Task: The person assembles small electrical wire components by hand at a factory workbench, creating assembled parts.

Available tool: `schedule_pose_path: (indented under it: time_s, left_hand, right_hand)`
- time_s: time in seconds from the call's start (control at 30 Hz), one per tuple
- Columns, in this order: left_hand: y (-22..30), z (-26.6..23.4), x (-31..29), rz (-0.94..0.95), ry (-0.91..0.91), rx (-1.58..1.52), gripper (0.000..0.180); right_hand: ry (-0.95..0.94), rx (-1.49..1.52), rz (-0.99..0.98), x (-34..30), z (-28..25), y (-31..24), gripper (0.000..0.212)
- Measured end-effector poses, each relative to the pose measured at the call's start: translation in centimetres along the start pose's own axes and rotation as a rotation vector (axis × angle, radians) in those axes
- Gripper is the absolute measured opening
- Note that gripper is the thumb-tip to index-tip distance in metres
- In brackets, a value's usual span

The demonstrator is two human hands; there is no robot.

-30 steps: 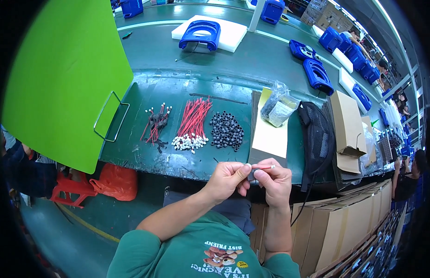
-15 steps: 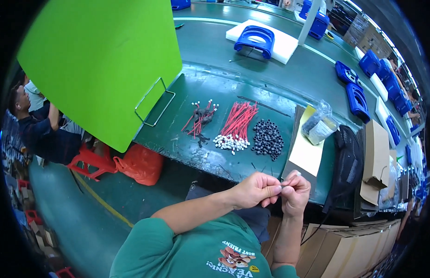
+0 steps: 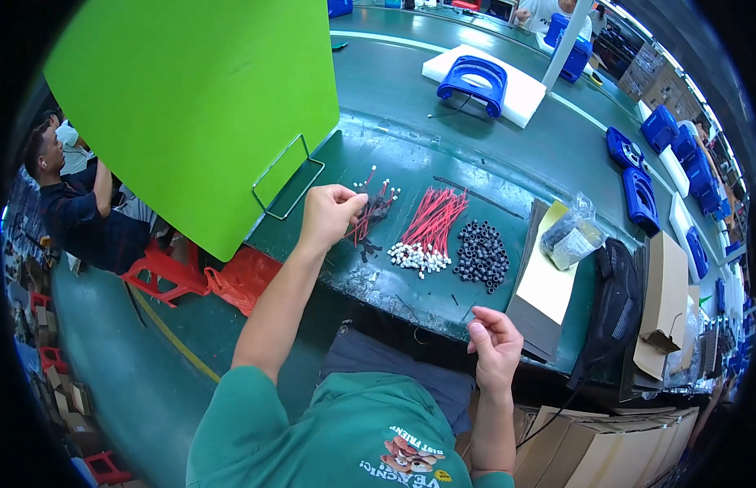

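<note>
My left hand is over the leftmost pile of red wires, which have white connectors and dark sleeves. Its thumb and index finger are pinched together; what lies between them is too small to make out. My right hand is raised at the table's front edge, fingers half curled, thumb tip apart from the index finger, and nothing visible in it. Between the hands lies a bundle of red wires with white connectors toward me. Right beside it is a heap of small black rings.
A green board with a wire handle stands at the left. To the right are a yellow sheet, a clear bag and a black mesh bag. Blue plastic housings sit on the conveyor beyond.
My hands were together in front of me, fingertips meeting. The left has moved away to the left pile of wires; the right has stayed near the edge and its fingers have loosened.
</note>
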State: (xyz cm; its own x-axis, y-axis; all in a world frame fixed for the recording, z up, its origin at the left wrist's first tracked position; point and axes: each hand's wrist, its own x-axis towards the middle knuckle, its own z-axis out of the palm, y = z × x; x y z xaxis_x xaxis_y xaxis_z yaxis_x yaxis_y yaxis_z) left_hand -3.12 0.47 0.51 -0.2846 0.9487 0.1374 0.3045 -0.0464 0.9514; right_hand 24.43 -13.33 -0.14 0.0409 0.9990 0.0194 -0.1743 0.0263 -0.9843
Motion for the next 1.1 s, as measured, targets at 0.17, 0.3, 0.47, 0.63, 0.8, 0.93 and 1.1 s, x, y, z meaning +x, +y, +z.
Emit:
schedule_pose_path:
  time_s: [0.17,0.3,0.47,0.63,0.8,0.93,1.1]
  left_hand:
    - [-1.3,-0.2,1.1,0.072,-0.024,0.696,0.024]
    - [-2.7,-0.5,1.2,0.205,0.189,0.679,0.026]
    - [-3.2,-0.3,1.7,0.112,0.001,0.493,0.023]
    - [-0.7,0.8,-1.0,0.239,0.042,0.229,0.013]
    - [2.2,3.9,-2.6,0.142,-0.238,0.469,0.021]
    - [2.8,5.8,-1.6,0.063,-0.484,0.659,0.020]
    - [1.3,6.1,-0.6,0.092,-0.391,0.601,0.020]
  right_hand:
    - [0.004,-0.005,0.014,-0.2,0.2,0.5,0.017]
    - [0.028,-0.001,0.050,-0.3,-0.3,0.6,0.017]
    - [0.025,0.015,0.077,-0.3,0.0,0.8,0.017]
    - [0.054,0.013,0.084,-0.5,-0.1,0.8,0.017]
    - [0.014,-0.016,0.082,-0.6,0.0,1.0,0.015]
    - [-0.010,-0.025,0.100,-0.7,0.4,0.7,0.015]
    - [0.000,-0.020,0.086,-0.7,0.1,0.6,0.015]
